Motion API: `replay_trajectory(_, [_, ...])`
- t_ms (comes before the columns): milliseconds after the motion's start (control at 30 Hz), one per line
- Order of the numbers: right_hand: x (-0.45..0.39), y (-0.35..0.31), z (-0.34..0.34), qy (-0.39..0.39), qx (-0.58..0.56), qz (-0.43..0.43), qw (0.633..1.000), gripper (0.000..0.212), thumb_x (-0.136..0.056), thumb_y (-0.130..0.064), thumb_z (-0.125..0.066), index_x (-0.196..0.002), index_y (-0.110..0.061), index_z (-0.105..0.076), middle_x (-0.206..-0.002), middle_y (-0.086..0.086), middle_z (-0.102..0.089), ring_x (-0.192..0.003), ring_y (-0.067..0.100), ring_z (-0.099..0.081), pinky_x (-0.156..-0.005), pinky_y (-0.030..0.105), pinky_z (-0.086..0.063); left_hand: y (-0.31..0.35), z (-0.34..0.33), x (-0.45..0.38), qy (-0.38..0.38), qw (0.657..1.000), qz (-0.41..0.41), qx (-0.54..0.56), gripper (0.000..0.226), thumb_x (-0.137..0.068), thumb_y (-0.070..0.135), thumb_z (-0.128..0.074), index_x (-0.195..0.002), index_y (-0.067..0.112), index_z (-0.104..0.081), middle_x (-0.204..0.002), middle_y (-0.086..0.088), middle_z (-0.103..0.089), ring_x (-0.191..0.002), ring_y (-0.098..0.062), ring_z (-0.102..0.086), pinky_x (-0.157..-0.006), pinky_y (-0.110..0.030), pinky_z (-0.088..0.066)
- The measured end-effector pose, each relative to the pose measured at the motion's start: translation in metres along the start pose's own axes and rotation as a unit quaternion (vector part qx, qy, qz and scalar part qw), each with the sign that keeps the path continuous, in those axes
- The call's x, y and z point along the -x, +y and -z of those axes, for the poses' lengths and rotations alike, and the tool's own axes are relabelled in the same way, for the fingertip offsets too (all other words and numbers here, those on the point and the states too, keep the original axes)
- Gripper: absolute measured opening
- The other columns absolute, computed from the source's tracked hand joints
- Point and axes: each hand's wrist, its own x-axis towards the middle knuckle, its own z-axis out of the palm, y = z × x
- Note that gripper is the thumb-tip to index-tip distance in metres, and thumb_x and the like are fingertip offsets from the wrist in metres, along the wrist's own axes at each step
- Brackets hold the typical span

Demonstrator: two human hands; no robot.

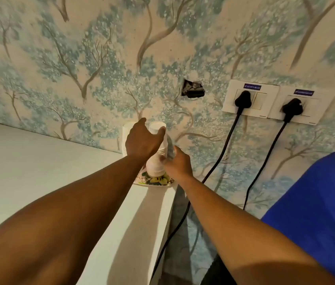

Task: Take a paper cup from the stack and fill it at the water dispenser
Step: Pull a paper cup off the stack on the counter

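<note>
Left hand (142,140) cupped over stack (157,153) top, right hand (178,163) seemingly gripping its lower part, arms outstretched

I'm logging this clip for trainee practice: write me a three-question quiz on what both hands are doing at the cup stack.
1. True or false: the left hand is at the top of the cup stack.
2. Where is the right hand? A) on a plug B) low on the stack, near its base C) flat on the counter
3. What does the stack stand on?

Key
1. True: thumb and fingers curl around the top cup.
2. B: it steadies the lower cups, apart from the plugs.
3. A small patterned plate at the edge of the white counter, by the wallpapered wall.
</note>
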Motion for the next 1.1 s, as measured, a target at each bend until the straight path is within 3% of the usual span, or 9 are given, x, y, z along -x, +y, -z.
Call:
replay_trajectory(167, [-0.013, 0.004, -0.012, 0.001, -0.021, -0.004, 1.000, 0.068, -0.077, -0.043, -0.077, -0.133, -0.015, -0.053, -0.135, 0.007, -0.061, -0.126, 0.027, -0.056, -0.103, 0.042, -0.047, 0.003, -0.006, -0.009, -0.022, 1.000, 0.000, -0.016, 0.082, -0.082, 0.065, -0.062, -0.145, 0.015, -0.044, -0.145, -0.005, -0.052, -0.132, -0.025, -0.048, -0.101, -0.037, -0.041])
replay_trajectory(333, [-0.024, 0.002, -0.023, -0.002, -0.036, 0.001, 0.999, 0.073, -0.076, -0.041, -0.079, -0.137, -0.016, -0.048, -0.138, 0.010, -0.058, -0.129, 0.030, -0.052, -0.106, 0.045, -0.044, -0.002, -0.014, -0.012, -0.008, 1.000, -0.020, 0.002, 0.061, -0.081, 0.063, -0.064, -0.125, 0.021, -0.062, -0.121, 0.001, -0.068, -0.112, -0.021, -0.062, -0.080, -0.027, -0.041])
replay_trajectory(700, [-0.028, 0.005, -0.031, 0.022, -0.078, 0.025, 0.996, 0.065, -0.073, -0.044, -0.080, -0.127, -0.019, -0.055, -0.128, 0.004, -0.064, -0.119, 0.025, -0.059, -0.098, 0.043, -0.050, -0.007, -0.013, -0.017, 0.048, 0.998, -0.044, -0.003, 0.065, -0.078, 0.072, -0.061, -0.124, 0.026, -0.064, -0.118, 0.005, -0.070, -0.109, -0.018, -0.064, -0.085, -0.033, -0.049])
replay_trajectory(867, [-0.026, 0.002, -0.030, 0.027, -0.082, 0.025, 0.996, 0.060, -0.075, -0.040, -0.079, -0.125, -0.017, -0.056, -0.127, 0.005, -0.064, -0.117, 0.025, -0.059, -0.100, 0.044, -0.050, 0.000, -0.006, -0.022, 0.082, 0.994, -0.071, 0.016, 0.065, -0.076, 0.075, -0.060, -0.121, 0.028, -0.066, -0.115, 0.007, -0.071, -0.103, -0.015, -0.065, -0.078, -0.028, -0.048])
replay_trajectory(1100, [-0.025, 0.003, -0.030, 0.038, -0.086, 0.025, 0.995, 0.059, -0.074, -0.040, -0.081, -0.122, -0.016, -0.057, -0.123, 0.006, -0.066, -0.112, 0.025, -0.062, -0.094, 0.043, -0.053, 0.011, 0.008, -0.031, 0.114, 0.987, -0.087, 0.067, 0.069, -0.074, 0.079, -0.059, -0.122, 0.030, -0.065, -0.115, 0.011, -0.069, -0.103, -0.007, -0.063, -0.081, -0.029, -0.051])
